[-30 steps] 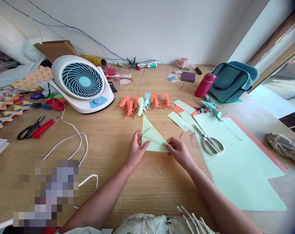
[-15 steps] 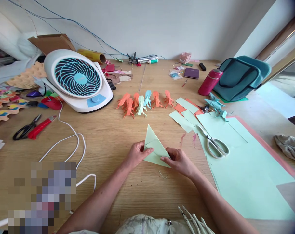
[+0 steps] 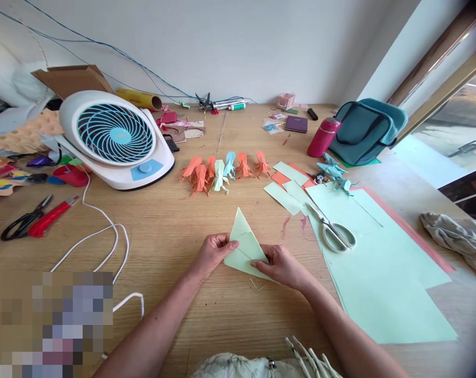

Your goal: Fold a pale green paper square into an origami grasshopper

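Observation:
A pale green sheet of paper [image 3: 242,242], folded into a triangle with its tip pointing away from me, is held just above the table. My left hand [image 3: 214,253] pinches its left edge, thumb on top and fingers behind. On the lower right corner my right hand [image 3: 282,265] is closed the same way, the thumb pressing on the paper's face. Crease lines cross the triangle. Beyond it stand several folded paper figures with thin legs: orange ones [image 3: 200,179], a pale green one [image 3: 219,176] and a blue one [image 3: 230,165].
White-handled scissors [image 3: 334,231] lie on large green sheets [image 3: 387,283] at right, near smaller paper pieces [image 3: 283,198] and blue paper figures [image 3: 332,170]. A fan [image 3: 117,139], black scissors [image 3: 23,219], a red cutter [image 3: 52,216] and a white cable [image 3: 104,226] occupy the left.
My view has turned slightly right, so the things on the table sit further left. Both hands keep their grip on the folded paper, which is tilted a little differently.

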Available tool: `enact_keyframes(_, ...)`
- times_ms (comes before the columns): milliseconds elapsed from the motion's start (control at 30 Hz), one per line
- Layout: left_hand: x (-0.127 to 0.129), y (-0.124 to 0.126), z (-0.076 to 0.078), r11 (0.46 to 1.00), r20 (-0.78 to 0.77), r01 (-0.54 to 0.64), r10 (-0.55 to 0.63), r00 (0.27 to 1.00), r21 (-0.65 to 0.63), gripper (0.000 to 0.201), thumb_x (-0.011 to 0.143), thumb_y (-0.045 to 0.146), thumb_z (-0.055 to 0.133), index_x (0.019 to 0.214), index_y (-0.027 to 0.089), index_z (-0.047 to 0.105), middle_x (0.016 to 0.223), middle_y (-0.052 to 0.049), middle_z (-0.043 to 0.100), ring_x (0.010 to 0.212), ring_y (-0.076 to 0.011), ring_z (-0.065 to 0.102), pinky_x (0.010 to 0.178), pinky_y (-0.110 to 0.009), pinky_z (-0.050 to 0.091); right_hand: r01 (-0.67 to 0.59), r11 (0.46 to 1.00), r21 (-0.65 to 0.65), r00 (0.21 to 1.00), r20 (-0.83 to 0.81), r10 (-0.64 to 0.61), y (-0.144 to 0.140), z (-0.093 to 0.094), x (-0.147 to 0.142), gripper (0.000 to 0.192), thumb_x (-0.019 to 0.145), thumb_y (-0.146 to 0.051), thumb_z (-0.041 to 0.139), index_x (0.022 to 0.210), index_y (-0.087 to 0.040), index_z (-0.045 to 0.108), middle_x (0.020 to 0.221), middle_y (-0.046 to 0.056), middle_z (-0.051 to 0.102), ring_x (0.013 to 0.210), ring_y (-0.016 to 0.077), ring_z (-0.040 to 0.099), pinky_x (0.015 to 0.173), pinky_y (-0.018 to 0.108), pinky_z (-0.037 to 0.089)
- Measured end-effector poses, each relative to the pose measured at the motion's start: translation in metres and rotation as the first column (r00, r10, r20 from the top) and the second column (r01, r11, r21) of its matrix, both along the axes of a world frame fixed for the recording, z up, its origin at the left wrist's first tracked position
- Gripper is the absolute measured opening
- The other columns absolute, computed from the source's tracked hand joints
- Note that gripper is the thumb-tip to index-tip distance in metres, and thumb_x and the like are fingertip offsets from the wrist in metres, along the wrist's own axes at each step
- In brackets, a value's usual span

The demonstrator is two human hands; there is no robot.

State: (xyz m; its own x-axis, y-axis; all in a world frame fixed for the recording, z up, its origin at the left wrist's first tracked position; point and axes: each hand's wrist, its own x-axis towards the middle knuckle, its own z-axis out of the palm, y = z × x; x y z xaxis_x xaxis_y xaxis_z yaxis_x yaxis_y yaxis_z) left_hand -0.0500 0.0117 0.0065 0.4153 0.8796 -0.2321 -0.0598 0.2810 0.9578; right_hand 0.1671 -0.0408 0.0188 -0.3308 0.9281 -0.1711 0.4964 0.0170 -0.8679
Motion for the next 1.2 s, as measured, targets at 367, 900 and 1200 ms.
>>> enact_keyframes(367,-0.003,0.002,0.006,0.995,0.079,0.002,0.006,0.997,-0.103,0.040,0.062,0.043,0.089,0.082,0.013,0.073,0.074,-0.002,0.071,0.064,-0.0142,0.061,0.063,-0.025,0.049,-0.039,0.999,-0.019,0.999,0.017,0.039,0.001,-0.004,0.003,0.034,0.085,-0.038,0.059,0.065,-0.020,0.039,0.062,-0.006,0.035,0.056,0.0081,0.031,0.050,0.024,0.023)
enact_keyframes(900,-0.007,0.004,0.010,0.990,0.003,0.066,-0.066,0.998,-0.121,0.035,0.062,0.041,0.090,0.078,0.014,0.077,0.075,-0.004,0.075,0.067,-0.0161,0.064,0.066,-0.025,0.049,-0.033,0.999,0.002,0.999,0.034,0.032,0.000,-0.005,0.001,0.034,0.084,-0.036,0.061,0.064,-0.020,0.039,0.060,-0.006,0.036,0.056,0.0080,0.031,0.051,0.024,0.023)
enact_keyframes(1200,-0.015,0.009,0.003,0.991,0.081,0.001,0.010,0.997,-0.135,0.036,0.067,0.043,0.087,0.086,0.014,0.077,0.078,-0.006,0.075,0.074,-0.0177,0.066,0.073,-0.027,0.051,-0.123,0.992,-0.033,0.986,-0.120,0.118,0.001,-0.004,0.011,0.038,0.094,-0.046,0.053,0.068,-0.018,0.048,0.063,-0.004,0.048,0.056,0.0085,0.038,0.053,0.023,0.028)
